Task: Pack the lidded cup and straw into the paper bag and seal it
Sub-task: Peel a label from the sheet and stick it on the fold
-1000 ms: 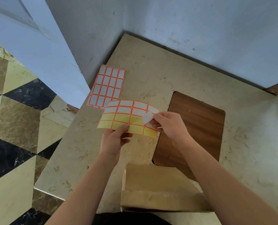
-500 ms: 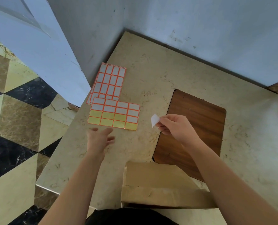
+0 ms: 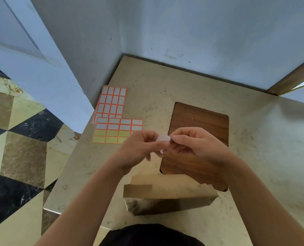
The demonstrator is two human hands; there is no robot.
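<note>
A brown paper bag point(image 3: 167, 194) stands at the table's near edge with its top folded over. Above it my left hand point(image 3: 138, 150) and my right hand point(image 3: 192, 144) meet, and both pinch one small white sticker point(image 3: 163, 139) between their fingertips. The sticker is bent and partly hidden by my fingers. The cup and the straw are not visible; the folded bag hides whatever is in it.
Two sticker sheets with orange grids lie overlapping at the table's left: one point(image 3: 112, 103) farther back, one point(image 3: 117, 130) nearer with several yellow blanks. A dark wooden board point(image 3: 201, 121) lies under my right hand. Walls close the back and left; the table's left edge point(image 3: 62, 174) drops to a tiled floor.
My left hand dropped the sticker sheet onto the table and came across to my right hand. Both hands now hold the peeled sticker above the bag.
</note>
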